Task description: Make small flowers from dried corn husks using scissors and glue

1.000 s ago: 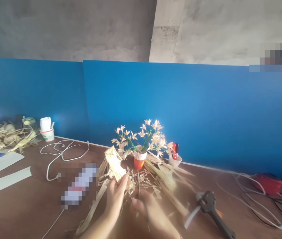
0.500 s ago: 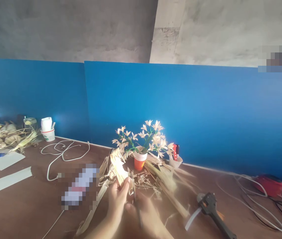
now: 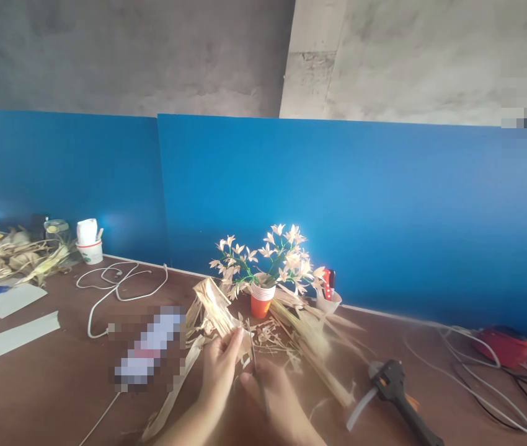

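Two things were held above the brown table (image 3: 68, 402): a strip of pale dry husk (image 3: 217, 310) in the left hand (image 3: 219, 362) and a pair of scissors (image 3: 253, 353) in the right hand (image 3: 273, 384). The left thumb and fingers pinched the lower end of the husk, which slanted up and to the left, away from the palm. The right fingers were curled around the scissors, though blur hid exactly how they sat in the handles. The blades pointed away from the person, just beside the husk's lower end; whether they touched it, I could not tell.

Just beyond the hands an orange and white paper cup (image 3: 260, 305) stood upright, holding green stems with many cream flowers (image 3: 292, 263). Small scraps (image 3: 270, 334) lay in front of it, and longer husks (image 3: 312, 347) spread to its right. Behind those, a small white cup (image 3: 329, 303) held a red-handled item (image 3: 325, 286).

Farther right, a black glue gun (image 3: 392, 384) lay on its side near a white cable (image 3: 482, 387) and a red box (image 3: 505, 347). On the left were a loose white cord (image 3: 113, 286), a paper strip (image 3: 12, 340), a second white cup (image 3: 90, 253) and a heap of husks (image 3: 22, 257). A blue partition (image 3: 338, 198) rose behind the table.
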{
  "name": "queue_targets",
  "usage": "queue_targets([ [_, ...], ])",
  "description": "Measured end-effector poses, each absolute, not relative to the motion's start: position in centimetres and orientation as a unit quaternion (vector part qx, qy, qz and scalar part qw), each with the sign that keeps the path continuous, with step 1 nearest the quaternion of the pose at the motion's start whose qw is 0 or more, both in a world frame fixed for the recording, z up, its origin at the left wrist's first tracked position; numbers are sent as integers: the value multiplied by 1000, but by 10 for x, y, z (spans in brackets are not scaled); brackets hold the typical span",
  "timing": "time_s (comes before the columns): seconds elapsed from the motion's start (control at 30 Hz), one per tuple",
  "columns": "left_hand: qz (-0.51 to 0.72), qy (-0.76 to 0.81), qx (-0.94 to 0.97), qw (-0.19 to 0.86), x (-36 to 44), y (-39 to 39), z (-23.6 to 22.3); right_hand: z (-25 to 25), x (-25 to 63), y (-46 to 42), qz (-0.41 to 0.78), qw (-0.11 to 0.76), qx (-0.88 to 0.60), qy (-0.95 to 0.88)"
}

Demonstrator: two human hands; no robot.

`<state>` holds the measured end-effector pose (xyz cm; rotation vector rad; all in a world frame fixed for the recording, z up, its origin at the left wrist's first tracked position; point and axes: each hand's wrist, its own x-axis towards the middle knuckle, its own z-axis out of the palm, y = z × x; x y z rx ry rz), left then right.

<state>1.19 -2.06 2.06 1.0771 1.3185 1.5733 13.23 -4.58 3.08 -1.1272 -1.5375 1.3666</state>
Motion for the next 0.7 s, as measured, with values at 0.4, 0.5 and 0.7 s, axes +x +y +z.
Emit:
queue_targets([
  [0.4, 582, 525, 481, 392, 0, -8, 17, 23, 134, -44, 512, 393, -464, -607],
  [0.5, 585, 515, 485, 398, 0, -6, 16, 23, 135, -44, 531, 388, -451, -603],
  [0.7, 577, 498, 490, 424, 1, -6, 17, 32, 136, -43, 538, 374, -444, -611],
])
